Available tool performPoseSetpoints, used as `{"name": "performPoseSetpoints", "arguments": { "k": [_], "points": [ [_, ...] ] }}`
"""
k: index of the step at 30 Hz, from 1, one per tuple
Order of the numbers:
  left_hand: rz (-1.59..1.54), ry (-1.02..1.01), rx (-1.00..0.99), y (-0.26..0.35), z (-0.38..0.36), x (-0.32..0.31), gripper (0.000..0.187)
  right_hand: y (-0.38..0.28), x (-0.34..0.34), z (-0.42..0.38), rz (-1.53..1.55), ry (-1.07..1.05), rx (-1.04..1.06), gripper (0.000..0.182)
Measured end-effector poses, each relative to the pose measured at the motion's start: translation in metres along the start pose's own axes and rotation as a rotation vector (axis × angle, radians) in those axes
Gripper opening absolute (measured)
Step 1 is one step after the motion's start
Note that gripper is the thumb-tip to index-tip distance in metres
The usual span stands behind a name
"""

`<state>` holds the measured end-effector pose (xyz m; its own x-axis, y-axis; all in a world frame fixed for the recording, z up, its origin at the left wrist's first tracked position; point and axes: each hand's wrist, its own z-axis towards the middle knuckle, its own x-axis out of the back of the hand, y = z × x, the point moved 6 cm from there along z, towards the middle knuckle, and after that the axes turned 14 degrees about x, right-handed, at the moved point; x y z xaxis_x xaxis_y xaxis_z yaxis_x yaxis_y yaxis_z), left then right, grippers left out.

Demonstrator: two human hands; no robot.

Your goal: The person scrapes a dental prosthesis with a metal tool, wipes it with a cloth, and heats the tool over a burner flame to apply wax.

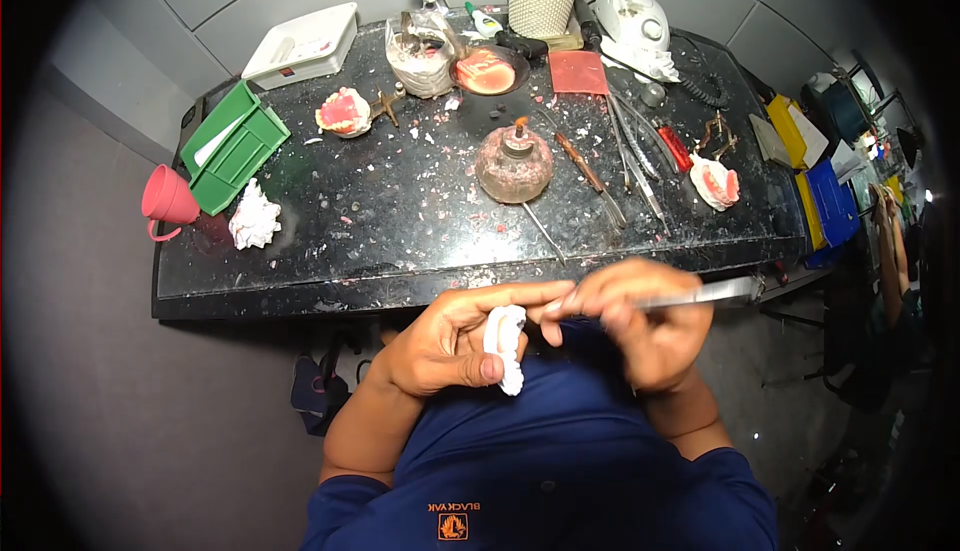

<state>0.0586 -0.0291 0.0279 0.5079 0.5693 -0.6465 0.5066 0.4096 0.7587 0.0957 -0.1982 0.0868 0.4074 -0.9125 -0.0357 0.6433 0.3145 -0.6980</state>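
A white plaster dental cast (pixel 507 349) is gripped in my left hand (pixel 430 356), the thumb pressing on its near side. My left index finger stretches out toward the right. My right hand (pixel 660 326), slightly blurred, is closed around a slim silver metal tool (pixel 705 294). The tool's handle end sticks out to the right; its working end is hidden by my fingers. The fingertips of both hands meet or nearly meet, just right of the cast, in front of the bench edge.
On the speckled black bench (pixel 390 221) stands a glass spirit lamp (pixel 514 166) with a small flame. Dental models (pixel 343 113) with pink wax, a wax knife (pixel 580 163), a pink wax sheet (pixel 578 73), a green tray (pixel 235 146) and a pink cup (pixel 168 196) lie around it.
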Motion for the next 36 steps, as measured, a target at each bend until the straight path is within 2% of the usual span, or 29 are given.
{"name": "performPoseSetpoints", "arguments": {
  "k": [2, 4, 5, 8, 10, 11, 13, 15, 17, 21, 23, 24, 28, 30, 32, 34, 36],
  "points": [
    [0.098, 0.076, -0.061, 0.003, 0.001, 0.008, 0.084, 0.016, 0.028, 0.003, -0.209, 0.034, -0.399, 0.02],
    [0.146, 0.202, -0.155, 0.004, 0.002, 0.017, 0.095, 0.035, 0.053, 0.016, -0.553, -0.164, -0.617, 0.028],
    [0.144, 0.229, -0.183, 0.007, 0.003, 0.018, 0.097, 0.045, 0.063, 0.022, -0.765, -0.318, -0.503, 0.034],
    [0.175, 0.304, -0.238, 0.013, 0.002, 0.025, 0.093, 0.068, 0.077, 0.038, -1.062, -0.572, -0.476, 0.037],
    [0.208, 0.36, -0.274, 0.017, 0.001, 0.029, 0.091, 0.066, 0.09, 0.063, -1.114, -0.457, -0.408, 0.037],
    [0.235, 0.42, -0.305, 0.02, -0.001, 0.033, 0.09, 0.06, 0.098, 0.084, -1.161, -0.332, -0.369, 0.035],
    [0.258, 0.489, -0.365, 0.024, -0.005, 0.04, 0.086, 0.069, 0.128, 0.122, -1.34, -0.212, -0.453, 0.027],
    [0.296, 0.58, -0.451, 0.03, -0.009, 0.057, 0.074, 0.1, 0.158, 0.15, -1.642, -0.318, -0.392, 0.034],
    [0.278, 0.593, -0.513, 0.037, -0.01, 0.067, 0.068, 0.144, 0.189, 0.162, -1.699, -0.434, -0.405, 0.031],
    [0.3, 0.704, -0.512, 0.059, -0.018, 0.077, 0.057, 0.167, 0.21, 0.173, -1.673, -0.468, -0.424, 0.025],
    [0.352, 0.72, -0.573, 0.071, -0.016, 0.08, 0.058, 0.154, 0.219, 0.18, -1.376, -0.168, -0.286, 0.023],
    [0.402, 0.732, -0.635, 0.078, -0.015, 0.08, 0.059, 0.136, 0.218, 0.183, -1.293, -0.091, -0.212, 0.027],
    [0.543, 0.769, -0.683, 0.1, -0.003, 0.073, 0.059, 0.089, 0.226, 0.166, -0.638, 0.274, 0.093, 0.012],
    [0.624, 0.782, -0.634, 0.109, 0.005, 0.069, 0.059, 0.069, 0.217, 0.147, -0.46, 0.324, 0.02, 0.014],
    [1.433, 0.937, -0.64, 0.125, 0.015, 0.034, 0.053, 0.049, 0.204, 0.129, -0.404, 0.225, 0.154, 0.01],
    [1.519, 0.914, -0.641, 0.136, 0.028, 0.022, 0.055, 0.033, 0.179, 0.113, -0.341, 0.132, 0.205, 0.009],
    [1.68, 0.828, -0.73, 0.143, 0.04, 0.011, 0.056, 0.029, 0.164, 0.096, -0.173, 0.088, 0.146, 0.01]
  ]
}}
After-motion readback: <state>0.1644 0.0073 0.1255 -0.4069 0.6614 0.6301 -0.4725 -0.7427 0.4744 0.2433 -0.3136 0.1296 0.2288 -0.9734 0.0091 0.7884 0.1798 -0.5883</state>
